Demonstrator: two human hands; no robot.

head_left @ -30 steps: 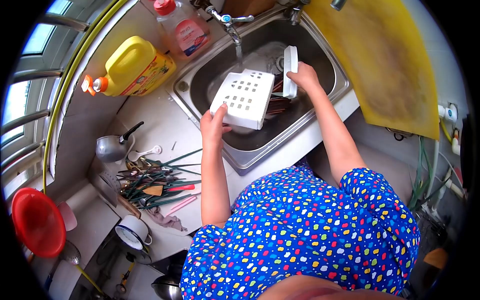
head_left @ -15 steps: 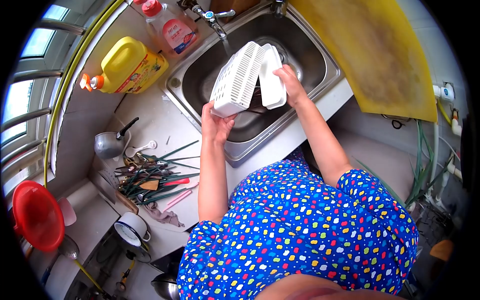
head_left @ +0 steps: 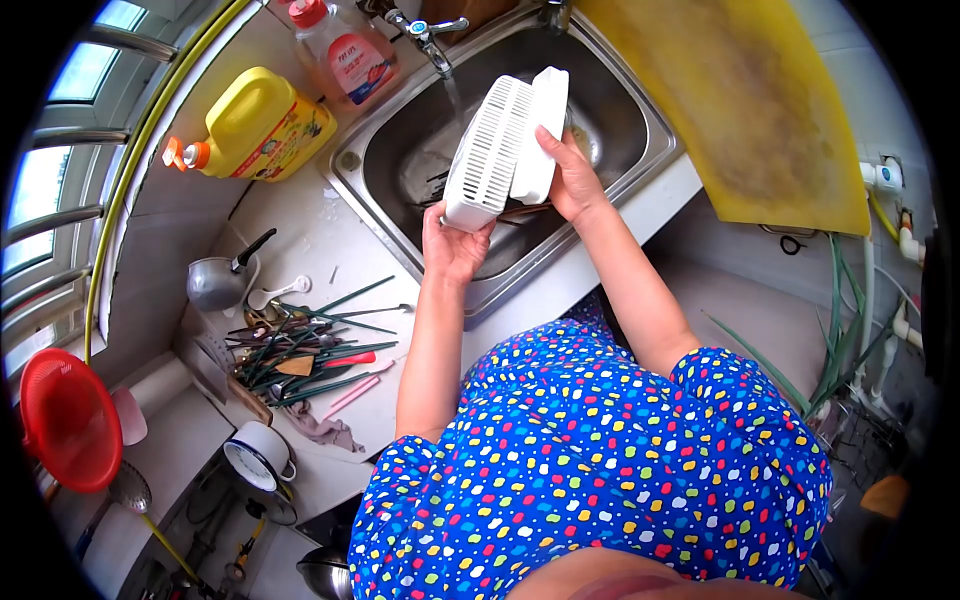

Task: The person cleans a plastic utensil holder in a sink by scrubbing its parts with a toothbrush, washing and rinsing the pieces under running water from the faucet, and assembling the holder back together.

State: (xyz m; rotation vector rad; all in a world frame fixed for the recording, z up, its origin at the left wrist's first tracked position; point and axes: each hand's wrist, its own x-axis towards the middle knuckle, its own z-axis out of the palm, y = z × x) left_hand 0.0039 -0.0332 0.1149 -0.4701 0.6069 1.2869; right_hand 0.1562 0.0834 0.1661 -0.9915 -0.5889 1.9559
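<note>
Over the sink, my left hand is closed on the lower end of a white slotted plastic basket. My right hand grips a smooth white plastic tray by its right side. Basket and tray are tilted and lie close side by side, seeming to touch. From the tap water runs down just left of the basket. Some dark thin things lie in the basin, partly hidden beneath the basket.
Left on the counter lies a heap of chopsticks and utensils, near a small grey pot. A yellow jug and a clear soap bottle stand behind. A yellow board leans at right.
Basket and tray have come closer together, the basket shifting right and the tray rising. Both hands moved with them; my left went right, and my right hand's grip turned more palm-up.
</note>
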